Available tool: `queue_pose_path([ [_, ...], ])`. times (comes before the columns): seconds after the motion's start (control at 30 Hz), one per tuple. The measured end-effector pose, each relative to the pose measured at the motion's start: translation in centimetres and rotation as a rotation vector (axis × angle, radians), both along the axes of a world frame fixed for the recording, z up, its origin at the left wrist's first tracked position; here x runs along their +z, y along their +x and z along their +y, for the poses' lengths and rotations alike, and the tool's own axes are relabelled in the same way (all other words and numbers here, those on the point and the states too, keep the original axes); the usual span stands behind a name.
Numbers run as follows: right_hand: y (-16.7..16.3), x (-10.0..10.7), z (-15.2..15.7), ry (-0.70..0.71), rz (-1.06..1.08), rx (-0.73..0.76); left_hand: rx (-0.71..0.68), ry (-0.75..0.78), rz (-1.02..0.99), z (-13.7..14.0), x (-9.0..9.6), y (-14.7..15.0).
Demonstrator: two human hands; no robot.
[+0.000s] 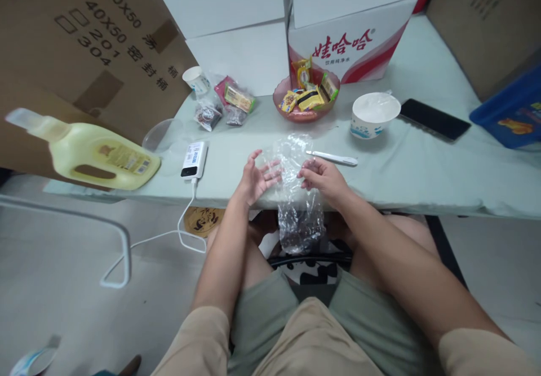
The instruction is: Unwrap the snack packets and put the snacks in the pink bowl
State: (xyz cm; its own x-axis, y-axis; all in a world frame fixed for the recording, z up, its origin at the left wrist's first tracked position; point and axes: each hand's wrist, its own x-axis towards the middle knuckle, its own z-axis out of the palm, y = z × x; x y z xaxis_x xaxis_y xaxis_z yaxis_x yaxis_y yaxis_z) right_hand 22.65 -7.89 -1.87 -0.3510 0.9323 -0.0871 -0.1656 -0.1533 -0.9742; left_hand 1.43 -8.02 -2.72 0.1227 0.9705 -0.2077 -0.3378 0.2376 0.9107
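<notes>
One clear plastic bag (301,218) partly veils the spread left hand (256,181); right hand (322,177) pinches it; blue package (511,111) cropped at right

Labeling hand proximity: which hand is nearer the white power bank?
Left. Left hand is right of the power bank; right hand is farther off on that same side.

Clear plastic bag (301,218) — crinkled, limp, in right hand (322,177)

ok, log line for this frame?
left hand: open, by clear plastic bag | right hand: pinching bag | slim white tool: on table, beyond right hand
</notes>
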Motion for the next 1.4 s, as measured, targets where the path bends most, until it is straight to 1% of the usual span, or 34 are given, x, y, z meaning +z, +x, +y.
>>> queue_pose_path([
  [0.07, -0.1, -0.2, 0.3, -0.024, 0.013, -0.078, -0.083, -0.043, 0.012, -0.4, -0.4, 1.2],
  [0.1, -0.1, -0.3, 0.4, -0.039, 0.005, -0.096, -0.092, -0.051, 0.025, -0.6, -0.4, 1.7],
  [0.13, 0.0, -0.4, 0.4, -0.056, -0.007, -0.105, -0.073, -0.048, 0.039, -0.8, -0.5, 2.0],
  [0.2, 0.1, -0.5, 0.5, -0.094, -0.029, -0.116, 0.009, -0.023, 0.059, -0.9, -0.3, 2.4],
  [0.27, 0.2, -0.7, 0.5, -0.127, -0.042, -0.127, 0.080, 0.005, 0.068, -0.9, 0.0, 2.4],
  [0.37, 0.2, -1.0, 0.6, -0.147, -0.057, -0.151, 0.149, 0.038, 0.088, -0.9, 0.3, 2.0],
  [0.53, 0.2, -1.5, 0.6, -0.121, -0.072, -0.179, 0.243, 0.086, 0.136, -0.7, -0.1, 1.6],
  [0.67, 0.4, -1.6, 0.3, -0.075, -0.090, -0.096, 0.278, 0.106, 0.101, -0.5, -0.1, 1.1],
  [0.7, 0.4, -1.7, 0.3, -0.060, -0.091, -0.088, 0.268, 0.103, 0.091, -0.5, 0.0, 1.0],
  [0.77, 0.4, -1.8, 0.3, -0.033, -0.094, -0.117, 0.179, 0.075, 0.110, -0.7, 0.1, 0.8],
  [0.83, 0.4, -1.9, 0.5, -0.015, -0.103, -0.177, 0.057, 0.049, 0.185, -0.9, 0.2, 0.6],
  [0.9, 0.5, -2.0, 0.8, 0.010, -0.100, -0.208, 0.008, 0.065, 0.269, -1.1, 0.1, 0.5],
  [0.97, 0.6, -2.1, 0.9, 0.073, -0.090, -0.169, 0.026, 0.133, 0.326, -1.1, 0.0, 0.3],
  [1.03, 0.7, -2.3, 0.8, 0.186, -0.132, -0.080, 0.015, 0.220, 0.383, -1.1, -0.2, 0.0],
  [1.07, 0.8, -2.4, 0.7, 0.262, -0.194, -0.043, -0.004, 0.261, 0.427, -1.0, -0.3, -0.2],
  [1.13, 0.9, -2.7, 0.6, 0.422, -0.393, -0.013, -0.035, 0.335, 0.569, -1.0, -0.6, -0.5],
  [1.2, 0.9, -3.1, 0.5, 0.546, -0.609, -0.045, -0.038, 0.404, 0.765, -1.0, -0.9, -0.6],
  [1.27, 0.8, -3.3, 0.5, 0.620, -0.743, -0.116, -0.017, 0.477, 0.952, -1.1, -1.0, -0.5],
  [1.33, 0.7, -3.2, 0.6, 0.673, -0.775, -0.223, 0.043, 0.556, 1.072, -1.3, -0.9, -0.2],
  [1.4, 0.5, -2.8, 0.7, 0.706, -0.717, -0.289, 0.100, 0.628, 1.076, -1.5, -0.5, 0.0],
])
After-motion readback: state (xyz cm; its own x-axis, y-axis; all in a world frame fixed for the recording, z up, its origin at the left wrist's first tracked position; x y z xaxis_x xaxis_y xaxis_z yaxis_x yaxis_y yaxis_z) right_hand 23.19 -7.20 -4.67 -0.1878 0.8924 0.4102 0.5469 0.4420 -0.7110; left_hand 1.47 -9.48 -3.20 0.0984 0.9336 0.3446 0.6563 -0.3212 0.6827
